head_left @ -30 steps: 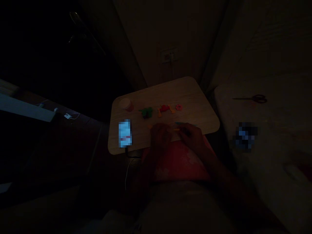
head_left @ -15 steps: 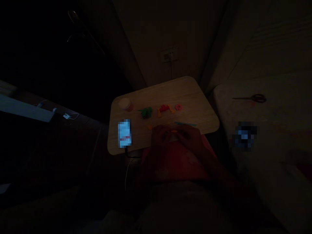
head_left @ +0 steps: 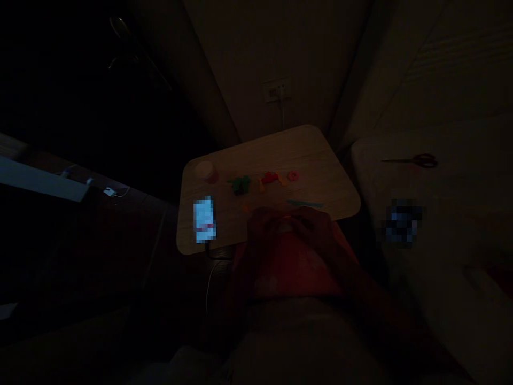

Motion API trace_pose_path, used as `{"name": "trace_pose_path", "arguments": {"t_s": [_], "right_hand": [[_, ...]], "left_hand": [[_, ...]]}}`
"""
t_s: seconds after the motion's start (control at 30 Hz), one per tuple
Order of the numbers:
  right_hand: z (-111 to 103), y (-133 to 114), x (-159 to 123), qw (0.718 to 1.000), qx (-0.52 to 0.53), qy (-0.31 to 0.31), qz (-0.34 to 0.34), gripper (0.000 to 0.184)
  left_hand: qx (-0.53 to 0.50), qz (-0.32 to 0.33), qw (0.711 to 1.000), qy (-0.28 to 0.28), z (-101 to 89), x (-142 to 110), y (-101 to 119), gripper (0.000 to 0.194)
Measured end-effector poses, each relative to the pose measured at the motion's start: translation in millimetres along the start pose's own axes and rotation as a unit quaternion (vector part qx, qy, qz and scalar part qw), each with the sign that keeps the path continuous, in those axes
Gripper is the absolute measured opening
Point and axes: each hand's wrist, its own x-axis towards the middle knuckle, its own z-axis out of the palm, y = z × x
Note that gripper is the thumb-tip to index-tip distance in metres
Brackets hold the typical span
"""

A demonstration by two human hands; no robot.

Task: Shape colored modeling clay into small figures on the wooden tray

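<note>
The room is very dark. My left hand [head_left: 262,227] and my right hand [head_left: 315,227] meet at the near edge of a small wooden lap table [head_left: 312,152], fingers curled together. What they pinch is hidden in the dark. On the table lie a green clay lump [head_left: 239,184], red and orange clay pieces [head_left: 270,179], a pink clay flower [head_left: 293,176], a tiny orange bit [head_left: 246,208] and a thin teal stick [head_left: 304,203].
A lit phone [head_left: 204,220] lies at the table's left with a cable hanging below. A small pink tub [head_left: 207,171] stands at the back left. Scissors [head_left: 412,160] lie on the bed to the right. A wall socket [head_left: 276,91] sits behind the table.
My hands have drawn together at the table's near edge. The orange piece seen between the fingers earlier no longer shows. The picture has grown darker.
</note>
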Motion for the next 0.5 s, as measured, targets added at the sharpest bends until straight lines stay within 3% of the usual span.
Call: {"name": "trace_pose_path", "arguments": {"t_s": [0.3,0.5], "right_hand": [[4.8,-0.9,-1.5,0.999,-0.021,-0.007,-0.026,0.017],[6.8,-4.8,-0.4,0.996,-0.028,-0.046,-0.070,0.019]], "left_hand": [[0.015,0.020,1.000,0.010,1.9,-1.4,-0.7,0.025],[0.095,0.100,0.990,-0.013,4.9,-4.3,2.4,0.031]]}}
